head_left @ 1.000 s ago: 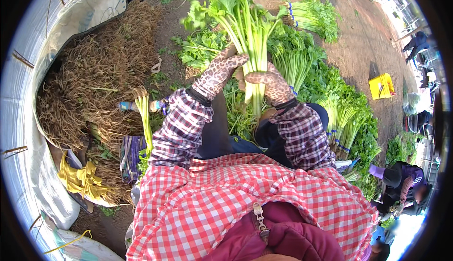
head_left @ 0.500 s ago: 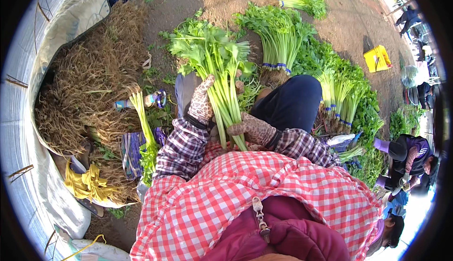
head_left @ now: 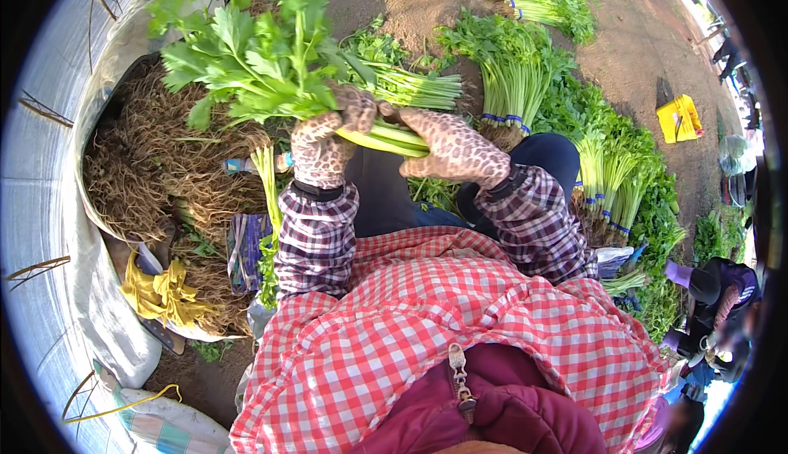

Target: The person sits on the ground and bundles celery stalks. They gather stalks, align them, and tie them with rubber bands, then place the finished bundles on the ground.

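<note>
Over my knees I hold a bunch of celery (head_left: pixel 254 64), lying across with its leaves to the left and its pale stalk ends to the right. My left hand (head_left: pixel 322 140), in a spotted glove, is closed round the stalks below the leaves. My right hand (head_left: pixel 456 147), gloved alike, is closed on the stalk ends, its fingertips close to the left hand. Just beyond my hands, more celery stalks (head_left: pixel 420 89) lie on the ground. Left of my left forearm, a slim celery stalk (head_left: pixel 268 176) lies with its leaves toward me.
Heaped brown roots (head_left: pixel 160 158) fill the left side beside a white sheet (head_left: pixel 107 290). A yellow cloth (head_left: pixel 168 294) lies on it. Blue-banded celery bundles (head_left: pixel 513 84) stand ahead, with more bundles (head_left: pixel 606 175) at right. A yellow crate (head_left: pixel 680 119) and a co-worker (head_left: pixel 714 306) are farther right.
The celery has gone from upright before my lap to lying across, raised and farther forward, leaves swung left. Both hands have moved up and away from my body with it.
</note>
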Demonstrator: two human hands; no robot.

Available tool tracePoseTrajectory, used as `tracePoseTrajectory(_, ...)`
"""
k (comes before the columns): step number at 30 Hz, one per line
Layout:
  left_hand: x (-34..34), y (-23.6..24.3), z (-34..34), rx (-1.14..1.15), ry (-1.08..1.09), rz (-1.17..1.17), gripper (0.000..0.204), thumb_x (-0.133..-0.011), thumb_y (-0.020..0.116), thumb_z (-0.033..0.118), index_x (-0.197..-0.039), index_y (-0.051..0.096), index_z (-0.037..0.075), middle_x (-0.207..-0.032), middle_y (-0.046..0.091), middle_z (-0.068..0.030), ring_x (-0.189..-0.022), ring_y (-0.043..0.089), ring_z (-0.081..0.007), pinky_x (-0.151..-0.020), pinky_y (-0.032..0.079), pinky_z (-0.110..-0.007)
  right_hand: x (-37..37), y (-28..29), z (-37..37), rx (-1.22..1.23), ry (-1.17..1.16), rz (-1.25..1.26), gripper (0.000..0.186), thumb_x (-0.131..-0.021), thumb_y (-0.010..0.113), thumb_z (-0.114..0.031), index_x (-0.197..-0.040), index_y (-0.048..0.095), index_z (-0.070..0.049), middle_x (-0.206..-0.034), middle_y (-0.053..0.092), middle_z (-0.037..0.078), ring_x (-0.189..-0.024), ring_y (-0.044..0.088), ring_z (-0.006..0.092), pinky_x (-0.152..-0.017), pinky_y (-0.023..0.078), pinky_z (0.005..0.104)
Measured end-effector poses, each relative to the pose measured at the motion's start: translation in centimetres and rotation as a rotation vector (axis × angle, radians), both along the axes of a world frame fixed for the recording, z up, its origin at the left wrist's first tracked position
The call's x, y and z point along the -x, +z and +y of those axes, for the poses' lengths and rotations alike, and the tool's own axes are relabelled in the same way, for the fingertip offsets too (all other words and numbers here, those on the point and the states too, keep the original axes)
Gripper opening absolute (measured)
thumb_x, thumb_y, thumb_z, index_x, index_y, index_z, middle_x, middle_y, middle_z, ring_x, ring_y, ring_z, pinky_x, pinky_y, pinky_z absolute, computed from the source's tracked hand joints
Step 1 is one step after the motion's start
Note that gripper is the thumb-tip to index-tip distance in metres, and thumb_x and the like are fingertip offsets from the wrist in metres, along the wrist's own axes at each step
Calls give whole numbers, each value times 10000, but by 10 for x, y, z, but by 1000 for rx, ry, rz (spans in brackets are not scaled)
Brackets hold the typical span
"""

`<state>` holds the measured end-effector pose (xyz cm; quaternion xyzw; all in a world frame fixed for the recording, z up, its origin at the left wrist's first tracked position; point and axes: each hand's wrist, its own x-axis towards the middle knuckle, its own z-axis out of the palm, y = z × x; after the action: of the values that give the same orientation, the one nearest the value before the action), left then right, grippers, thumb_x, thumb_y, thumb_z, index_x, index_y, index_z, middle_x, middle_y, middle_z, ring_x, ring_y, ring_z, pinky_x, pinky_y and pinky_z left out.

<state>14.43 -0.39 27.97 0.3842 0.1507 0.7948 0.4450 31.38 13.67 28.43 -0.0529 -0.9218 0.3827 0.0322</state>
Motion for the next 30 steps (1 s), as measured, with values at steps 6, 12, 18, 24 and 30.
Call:
tracePoseTrajectory(6, 22, 4, -12, -84, -17, 55, 140, -808, 728, 174, -819, 593, 137, -651, 517, 5, -677, 536, -187, -816, 425, -439, -14, -10, 6, 758, -112, 6, 509, -867, 777, -250, -1284, 606, -13, -1169, 673, 131, -1045, 634, 195, -918, 503, 326)
tracePoseTrajectory(12, 24, 5, -14, -49, -10, 85, 268, -821, 726, 301, -759, 565, 96, -638, 483, -42, -646, 509, -229, -783, 419, -458, 6, -33, -5, 675, -227, 368, 270, -955, 678, -210, -1111, 658, 10, -976, 705, 82, -898, 650, 171, -832, 516, 308)
tracePoseTrajectory(18, 33, -3, -23, -79, 30, 91, 137, -833, 726, 195, -791, 614, 128, -638, 525, 3, -642, 529, -176, -791, 442, -417, 13, -91, 25, 1786, -373, 585, 235, -1030, 540, -225, -1044, 650, -18, -768, 571, 41, -648, 539, 161, -658, 510, 350)
tracePoseTrajectory(24, 47, -11, -38, -18, 63, 45, 91, -823, 687, 174, -865, 615, 136, -700, 539, -1, -673, 525, -185, -847, 419, -441, -5, -94, 39, 513, -493, 166, 502, -939, 670, -395, -1278, 610, -29, -1259, 640, 200, -1191, 605, 327, -1016, 477, 434)
tracePoseTrajectory(30, 37, -13, -15, 77, 73, -116, 153, -859, 632, 157, -995, 613, 90, -755, 535, -28, -778, 554, -205, -966, 398, -429, 22, -41, -12, -182, -59, 504, 1034, -688, 878, -408, -1497, 351, -39, -1444, 463, 256, -1346, 444, 409, -1109, 382, 464)
